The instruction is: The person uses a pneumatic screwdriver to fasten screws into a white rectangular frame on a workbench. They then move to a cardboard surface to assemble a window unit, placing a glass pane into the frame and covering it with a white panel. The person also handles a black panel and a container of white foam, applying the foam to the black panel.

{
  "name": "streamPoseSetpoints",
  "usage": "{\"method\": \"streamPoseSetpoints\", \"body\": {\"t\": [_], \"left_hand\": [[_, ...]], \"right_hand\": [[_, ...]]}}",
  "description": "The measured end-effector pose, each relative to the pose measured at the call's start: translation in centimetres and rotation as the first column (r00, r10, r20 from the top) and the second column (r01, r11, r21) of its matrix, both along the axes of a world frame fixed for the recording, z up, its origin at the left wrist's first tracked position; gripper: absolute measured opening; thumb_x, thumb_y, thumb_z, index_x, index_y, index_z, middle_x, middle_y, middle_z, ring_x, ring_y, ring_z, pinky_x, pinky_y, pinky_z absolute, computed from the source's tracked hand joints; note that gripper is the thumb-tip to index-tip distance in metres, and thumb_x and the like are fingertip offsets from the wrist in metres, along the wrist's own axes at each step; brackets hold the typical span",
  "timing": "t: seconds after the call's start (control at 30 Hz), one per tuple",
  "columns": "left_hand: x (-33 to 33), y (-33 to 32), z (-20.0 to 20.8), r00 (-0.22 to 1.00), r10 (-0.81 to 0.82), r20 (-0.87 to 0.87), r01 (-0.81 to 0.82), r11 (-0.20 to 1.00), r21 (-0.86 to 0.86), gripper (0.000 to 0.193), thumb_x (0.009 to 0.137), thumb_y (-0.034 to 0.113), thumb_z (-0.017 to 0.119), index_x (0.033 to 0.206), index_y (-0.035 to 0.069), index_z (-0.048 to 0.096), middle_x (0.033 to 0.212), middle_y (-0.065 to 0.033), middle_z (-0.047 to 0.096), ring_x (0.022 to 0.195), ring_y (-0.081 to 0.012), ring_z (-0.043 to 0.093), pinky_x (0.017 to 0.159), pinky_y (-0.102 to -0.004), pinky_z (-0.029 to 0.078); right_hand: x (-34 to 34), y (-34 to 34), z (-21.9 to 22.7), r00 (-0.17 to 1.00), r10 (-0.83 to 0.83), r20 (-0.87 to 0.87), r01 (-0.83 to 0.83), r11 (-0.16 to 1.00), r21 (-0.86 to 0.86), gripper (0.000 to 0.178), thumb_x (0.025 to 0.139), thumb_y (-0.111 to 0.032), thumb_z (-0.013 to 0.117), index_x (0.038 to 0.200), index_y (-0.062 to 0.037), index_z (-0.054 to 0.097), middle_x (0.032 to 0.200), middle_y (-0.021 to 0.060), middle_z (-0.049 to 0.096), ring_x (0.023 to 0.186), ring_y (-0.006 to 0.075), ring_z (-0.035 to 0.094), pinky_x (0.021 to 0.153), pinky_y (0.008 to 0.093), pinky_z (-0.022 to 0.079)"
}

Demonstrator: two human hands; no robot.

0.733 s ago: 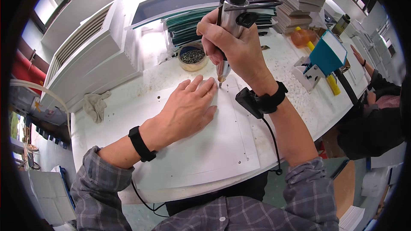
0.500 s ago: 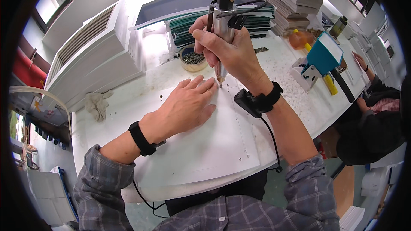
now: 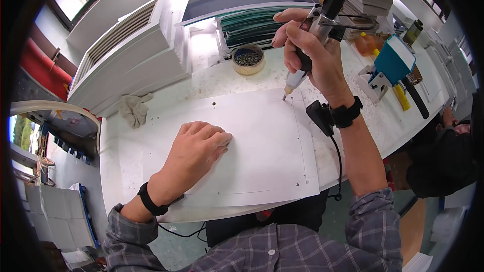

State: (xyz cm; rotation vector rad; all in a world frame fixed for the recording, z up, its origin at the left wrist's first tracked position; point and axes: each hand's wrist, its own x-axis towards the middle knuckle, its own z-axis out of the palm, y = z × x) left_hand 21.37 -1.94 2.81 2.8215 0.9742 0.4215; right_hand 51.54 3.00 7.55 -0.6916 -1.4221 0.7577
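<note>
On a white worktop [image 3: 272, 73] there's a big white sheet [image 3: 257, 146] lying flat, with small holes and dark dots scattered near its edges, plus a thin line running down its right side. The right hand [image 3: 322, 65] is wrapped round a silver-and-black tool [image 3: 321, 26], fingers closed on its barrel, and the whole thing leans so its top end points up and to the right. Its narrow tip is down by the sheet's far right corner, though honestly I can't tell if it's actually touching or just above.

The left hand [image 3: 196, 148] is over the left-middle of the sheet, fingers bent and bunched up with the thumb; can't make out whether anything small is pinched in there. Both wrists have black bands [image 3: 347, 115], and there's a black gadget [image 3: 319, 117] with a cable [image 3: 339, 163] by the right one.

Just past the sheet's far edge sits a round tub [image 3: 248, 70] of small metal bits [image 3: 247, 59], with a pile of teal-edged sheets [image 3: 264, 26] behind it. A crumpled greyish rag [image 3: 133, 111] lies near the far left corner, close to some white slatted frames [image 3: 131, 60]. Over to the right: a teal box [image 3: 394, 60] on a white bracket [image 3: 372, 86], a yellow bar [image 3: 402, 97] beside it, an amber bottle [image 3: 365, 45], and at the edge part of another person [image 3: 438, 156] in dark clothes
</note>
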Motion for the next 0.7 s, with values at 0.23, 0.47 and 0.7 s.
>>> {"method": "streamPoseSetpoints", "body": {"t": [0.23,0.47,0.7], "left_hand": [[0.1,0.0,-0.2,0.996,-0.048,-0.071,0.055,0.993,0.102,0.014,0.088,0.011,0.077,0.1,0.013,0.072,0.103,0.001,0.073,0.101,-0.0203,0.065,0.095,-0.0386,0.047],[0.0,0.6,0.2,0.986,-0.149,-0.075,0.156,0.983,0.095,0.012,0.094,0.012,0.067,0.106,0.012,0.068,0.104,-0.0002,0.069,0.108,-0.0219,0.063,0.099,-0.0389,0.046],[0.2,0.9,0.2,0.962,-0.214,-0.171,0.24,0.96,0.146,0.015,0.088,0.009,0.071,0.102,0.012,0.067,0.102,-0.0003,0.069,0.106,-0.0222,0.064,0.099,-0.0389,0.047]], "right_hand": [[-2.1,-0.3,2.4,0.979,-0.184,0.087,0.171,0.976,0.138,0.036,0.099,-0.026,0.068,0.121,0.0011,0.071,0.083,0.0085,0.072,0.053,0.006,0.056,0.05,0.0235,0.047],[-0.6,-3.4,3.4,0.968,-0.244,0.065,0.237,0.966,0.105,0.051,0.098,-0.033,0.066,0.129,0.0074,0.064,0.086,0.0083,0.071,0.053,0.0061,0.056,0.053,0.0264,0.052],[2.7,-6.9,1.1,0.956,-0.277,-0.097,0.276,0.961,-0.027,0.035,0.097,-0.022,0.069,0.122,0.0029,0.07,0.08,0.0099,0.071,0.054,0.0069,0.059,0.05,0.0249,0.05]]}}
